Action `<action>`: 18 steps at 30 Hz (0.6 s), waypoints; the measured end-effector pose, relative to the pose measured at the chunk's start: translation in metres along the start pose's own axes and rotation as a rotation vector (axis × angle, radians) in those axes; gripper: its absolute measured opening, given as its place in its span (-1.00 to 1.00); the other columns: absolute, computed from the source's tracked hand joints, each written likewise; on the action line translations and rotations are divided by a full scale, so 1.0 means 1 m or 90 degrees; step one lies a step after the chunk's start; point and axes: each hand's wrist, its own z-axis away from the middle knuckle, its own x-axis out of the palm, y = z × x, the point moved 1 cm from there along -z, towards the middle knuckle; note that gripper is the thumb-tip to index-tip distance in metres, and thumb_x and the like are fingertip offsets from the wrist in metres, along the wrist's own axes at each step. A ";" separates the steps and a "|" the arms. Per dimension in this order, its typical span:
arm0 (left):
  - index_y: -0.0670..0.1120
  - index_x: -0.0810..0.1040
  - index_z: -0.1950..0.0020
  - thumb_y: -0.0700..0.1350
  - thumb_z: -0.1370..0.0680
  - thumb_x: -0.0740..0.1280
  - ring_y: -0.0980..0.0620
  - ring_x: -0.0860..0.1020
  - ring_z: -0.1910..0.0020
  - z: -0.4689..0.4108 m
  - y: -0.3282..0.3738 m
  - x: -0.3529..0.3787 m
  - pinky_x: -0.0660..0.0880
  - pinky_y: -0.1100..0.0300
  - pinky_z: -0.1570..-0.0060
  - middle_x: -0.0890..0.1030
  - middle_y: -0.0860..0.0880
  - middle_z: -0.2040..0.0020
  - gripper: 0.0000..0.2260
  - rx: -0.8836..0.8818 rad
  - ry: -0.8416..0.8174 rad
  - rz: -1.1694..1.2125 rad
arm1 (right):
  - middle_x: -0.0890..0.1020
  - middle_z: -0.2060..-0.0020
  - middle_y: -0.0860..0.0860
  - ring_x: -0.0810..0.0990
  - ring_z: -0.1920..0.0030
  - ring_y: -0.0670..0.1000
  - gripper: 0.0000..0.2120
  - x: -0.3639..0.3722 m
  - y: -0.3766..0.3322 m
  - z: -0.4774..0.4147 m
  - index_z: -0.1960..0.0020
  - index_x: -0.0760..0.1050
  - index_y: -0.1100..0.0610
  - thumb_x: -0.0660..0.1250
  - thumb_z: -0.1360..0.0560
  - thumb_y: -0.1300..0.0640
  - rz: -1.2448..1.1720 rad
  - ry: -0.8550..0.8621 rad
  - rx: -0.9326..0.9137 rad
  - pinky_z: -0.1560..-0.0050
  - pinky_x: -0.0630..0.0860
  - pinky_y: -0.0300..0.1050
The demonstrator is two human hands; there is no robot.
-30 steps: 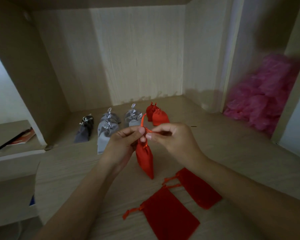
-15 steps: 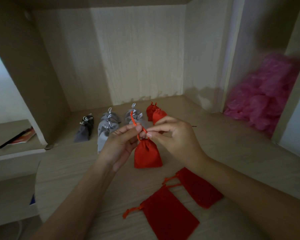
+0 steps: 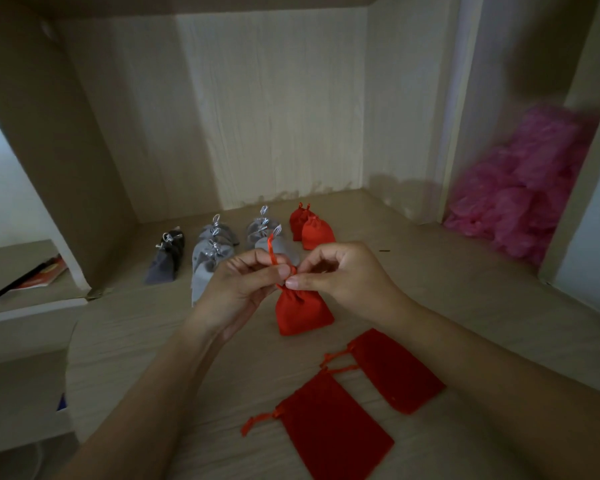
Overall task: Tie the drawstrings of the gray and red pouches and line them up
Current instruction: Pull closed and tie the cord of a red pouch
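Observation:
A small red pouch point(image 3: 302, 311) stands upright on the wooden shelf point(image 3: 447, 292) between my hands. My left hand point(image 3: 238, 289) pinches its red drawstring point(image 3: 272, 252), which sticks up above my fingers. My right hand point(image 3: 343, 275) pinches the string at the gathered neck of the pouch. Behind them stand tied gray pouches point(image 3: 210, 251) in rows, one dark gray pouch point(image 3: 165, 259) at the left, and two tied red pouches point(image 3: 312, 230). Two flat untied red pouches point(image 3: 333, 431) point(image 3: 395, 368) lie near me.
A heap of pink plastic bags point(image 3: 523, 188) fills the compartment at the right, past a vertical divider point(image 3: 451, 133). At the left a lower shelf holds a red booklet point(image 3: 37, 275). The shelf's back wall point(image 3: 274, 116) rises just behind the pouch rows.
The red pouch was lifted and hanging a second ago; it now stands on the shelf with its face toward me. My hands have drawn the string end upward and closed in at the neck.

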 end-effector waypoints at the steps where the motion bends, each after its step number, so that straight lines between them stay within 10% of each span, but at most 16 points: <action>1: -0.13 0.62 0.33 -0.05 -0.03 0.67 0.07 0.62 0.29 0.000 0.000 0.000 0.57 0.25 0.18 0.64 -0.04 0.29 -0.64 0.004 -0.006 -0.004 | 0.64 0.39 -0.05 0.56 0.37 -0.19 -0.81 0.000 0.001 0.000 0.33 0.58 0.08 0.57 -0.26 0.27 -0.004 0.001 0.004 0.29 0.46 -0.37; 11: -0.08 0.65 0.31 -0.01 -0.08 0.64 0.07 0.64 0.22 0.004 0.007 0.003 0.55 0.28 0.17 0.66 -0.03 0.25 -0.70 0.054 -0.022 -0.111 | 0.58 0.32 0.00 0.50 0.32 -0.15 -0.72 0.003 0.000 0.003 0.23 0.45 0.10 0.49 -0.32 0.38 -0.028 -0.044 0.018 0.25 0.44 -0.32; 18: -0.06 0.65 0.32 -0.36 -0.31 0.46 0.09 0.65 0.26 0.010 0.008 0.011 0.53 0.33 0.23 0.69 -0.05 0.26 -0.81 0.121 0.042 -0.342 | 0.53 0.33 -0.03 0.43 0.40 -0.21 -0.71 0.002 0.001 0.004 0.25 0.45 0.09 0.48 -0.32 0.40 -0.019 -0.062 0.017 0.33 0.39 -0.37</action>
